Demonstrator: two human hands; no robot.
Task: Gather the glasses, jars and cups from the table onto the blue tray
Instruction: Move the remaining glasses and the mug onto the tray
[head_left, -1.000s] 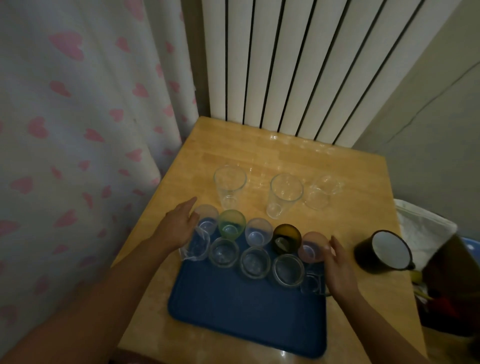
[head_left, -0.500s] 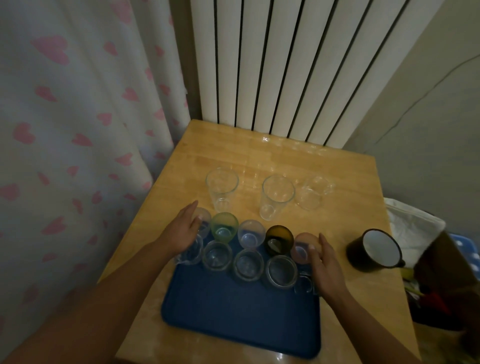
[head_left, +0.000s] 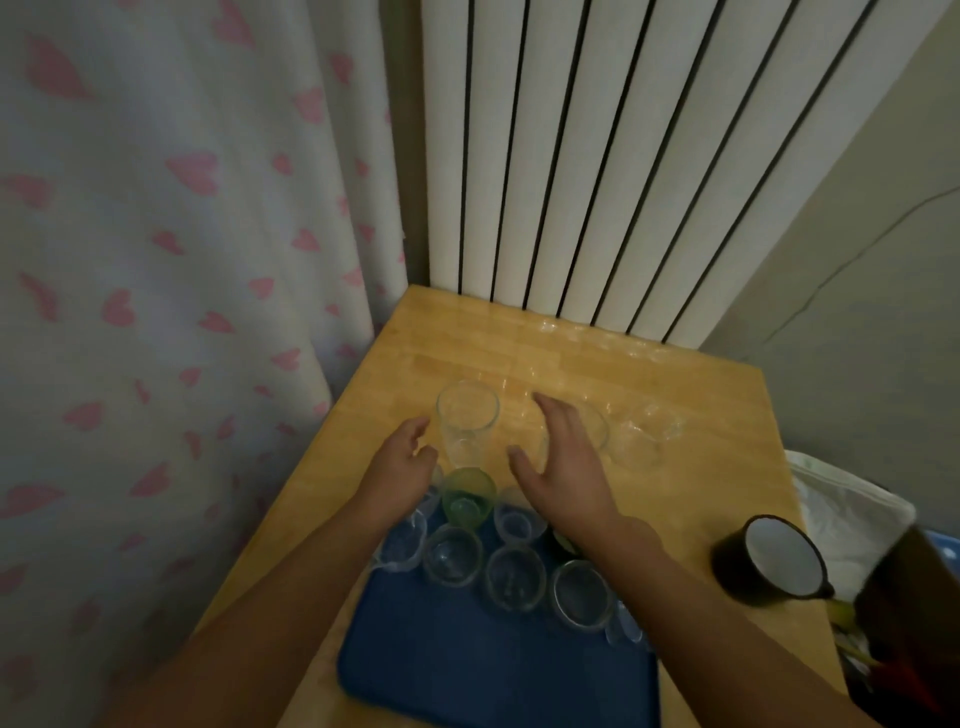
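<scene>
Your left hand (head_left: 400, 467) is open, fingers curled just beside the tall clear glass (head_left: 467, 423), not yet touching as far as you can tell. Your right hand (head_left: 566, 462) is open too, spread over the second tall glass (head_left: 597, 426), which it partly hides. Reach carelessly and your wrists could knock the green cup (head_left: 467, 496) or its neighbours crowded on the blue tray (head_left: 493, 670). Clear glass slips easily. The handled glass cup (head_left: 647, 436) and black mug (head_left: 769, 558) wait on the table (head_left: 701, 395).
</scene>
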